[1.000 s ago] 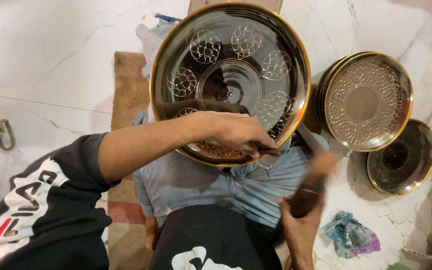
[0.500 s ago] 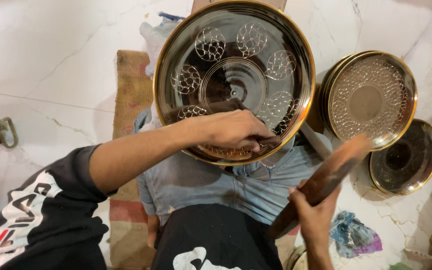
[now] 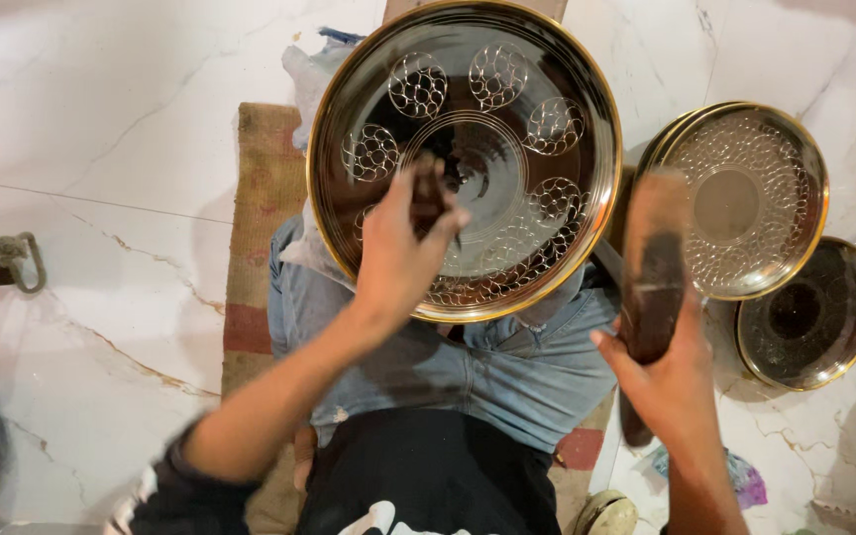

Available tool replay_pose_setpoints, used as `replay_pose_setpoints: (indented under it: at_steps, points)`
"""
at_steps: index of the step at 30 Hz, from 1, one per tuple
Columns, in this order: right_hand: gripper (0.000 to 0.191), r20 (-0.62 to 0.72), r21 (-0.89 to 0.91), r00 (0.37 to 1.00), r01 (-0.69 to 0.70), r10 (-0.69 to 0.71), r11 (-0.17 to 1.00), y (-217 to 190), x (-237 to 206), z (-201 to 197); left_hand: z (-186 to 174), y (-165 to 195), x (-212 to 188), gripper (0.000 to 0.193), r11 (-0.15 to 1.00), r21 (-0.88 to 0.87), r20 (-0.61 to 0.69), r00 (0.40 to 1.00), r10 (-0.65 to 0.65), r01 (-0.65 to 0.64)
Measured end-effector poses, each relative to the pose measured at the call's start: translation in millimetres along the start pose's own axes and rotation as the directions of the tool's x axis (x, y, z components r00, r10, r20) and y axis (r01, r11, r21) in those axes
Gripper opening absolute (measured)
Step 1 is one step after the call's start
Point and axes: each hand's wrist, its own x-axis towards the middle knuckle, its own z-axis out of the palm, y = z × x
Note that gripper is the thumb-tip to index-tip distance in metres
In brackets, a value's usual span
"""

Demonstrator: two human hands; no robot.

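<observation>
Two hands at work over one big round metal tray (image 3: 507, 109) propped on the lap. Starting at the left: a rope loop (image 3: 14, 260) lies on the marble floor (image 3: 111, 149), well off to the outer side of the left hand (image 3: 403, 248). That hand is closed around a small dark punch (image 3: 428, 193), pinched between thumb and fingers, tip pressed onto the tray's face just ahead of the knuckles. Tray looks stiff, thin and slick, dark-polished with a gold rim and rings of dotted circles; likely light for its size, easy to dent, best gripped at the rim. Nothing sits in it. Moving right: the right hand (image 3: 666, 381) is wrapped tight on a dark wooden mallet (image 3: 651, 258), head raised above the fist, blurred. Beyond that hand, a stack of patterned plates (image 3: 745, 198) on the floor, empty on top, and beside it a smaller dark dish (image 3: 806, 315), also empty.
</observation>
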Motion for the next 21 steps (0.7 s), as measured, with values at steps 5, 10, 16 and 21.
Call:
replay_pose_setpoints:
  at_steps: [5,10,16,21]
  points:
    - [0.096,0.169,-0.492,0.953,0.302,-0.251,0.817,-40,39,-11,22,-1,-40,0.036,0.998,0.034,-0.112,0.993,-0.043,0.047]
    - [0.091,0.45,-0.807,0.89,0.442,-0.076,0.39,-96,71,-22,32,-15,-41,0.036,0.99,0.138,-0.172,0.985,0.008,0.016]
    - [0.083,0.138,-0.302,0.789,0.609,-0.599,0.733,-121,109,-31,32,-23,-44,0.037,0.982,0.18,-0.196,0.977,0.086,-0.05]
    - [0.074,0.541,-0.588,0.723,0.69,-0.429,0.421,-144,118,-32,35,-23,-43,0.036,0.977,0.209,-0.222,0.971,0.091,-0.044]
